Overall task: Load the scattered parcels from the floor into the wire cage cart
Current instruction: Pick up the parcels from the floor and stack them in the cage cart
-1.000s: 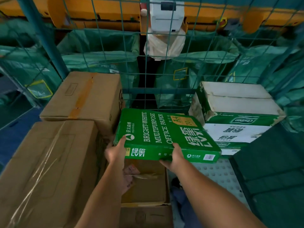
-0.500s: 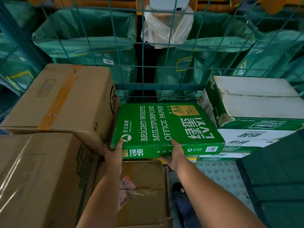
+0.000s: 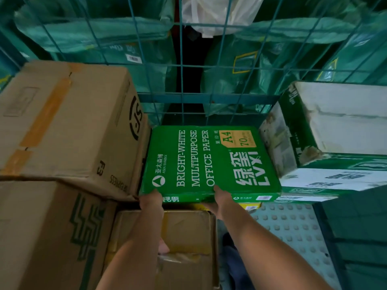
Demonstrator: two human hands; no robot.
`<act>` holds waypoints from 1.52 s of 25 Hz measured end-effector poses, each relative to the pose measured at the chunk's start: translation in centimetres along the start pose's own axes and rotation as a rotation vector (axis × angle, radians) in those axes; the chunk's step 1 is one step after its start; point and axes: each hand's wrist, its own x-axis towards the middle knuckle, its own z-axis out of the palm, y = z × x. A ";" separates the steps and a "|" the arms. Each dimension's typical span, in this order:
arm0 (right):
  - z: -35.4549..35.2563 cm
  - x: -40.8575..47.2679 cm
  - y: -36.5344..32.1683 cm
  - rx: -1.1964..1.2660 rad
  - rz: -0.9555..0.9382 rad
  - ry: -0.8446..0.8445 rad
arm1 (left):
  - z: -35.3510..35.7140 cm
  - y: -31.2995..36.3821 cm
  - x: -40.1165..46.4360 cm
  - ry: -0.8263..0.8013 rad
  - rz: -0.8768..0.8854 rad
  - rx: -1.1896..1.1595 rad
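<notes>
A flat green office-paper box point(image 3: 209, 162) lies level inside the wire cage cart point(image 3: 207, 98), between a brown carton point(image 3: 69, 126) on the left and a green-and-white carton point(image 3: 335, 130) on the right. My left hand point(image 3: 151, 203) grips its near left corner, thumb on top. At the near edge further right, my right hand point(image 3: 218, 197) holds the box the same way. Its far edge reaches close to the cage's back mesh. A low brown carton point(image 3: 186, 237) sits under my forearms, just in front of the green box.
A large brown carton with green markings point(image 3: 48, 233) fills the near left. Studded grey cart floor point(image 3: 289, 225) shows at the right. Green mail sacks point(image 3: 261, 59) and a white bag point(image 3: 217, 15) hang behind the mesh.
The green box has gone forward and down into the gap between the cartons, with both hands still on its near edge. My view has tipped lower.
</notes>
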 end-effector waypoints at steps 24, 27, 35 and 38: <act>-4.7 -7.2 2.2 -0.088 -0.153 0.060 | -4.1 0.1 -10.5 -0.032 0.195 0.321; -6.1 -12.8 4.7 -0.050 -0.223 0.040 | -9.8 0.1 -17.0 -0.098 0.273 0.337; -10.8 -24.0 15.0 0.038 -0.329 0.016 | -23.1 -7.4 -29.1 -0.208 0.440 0.215; -11.5 -26.0 18.7 0.003 -0.355 -0.026 | -25.4 -10.3 -29.4 -0.199 0.356 0.192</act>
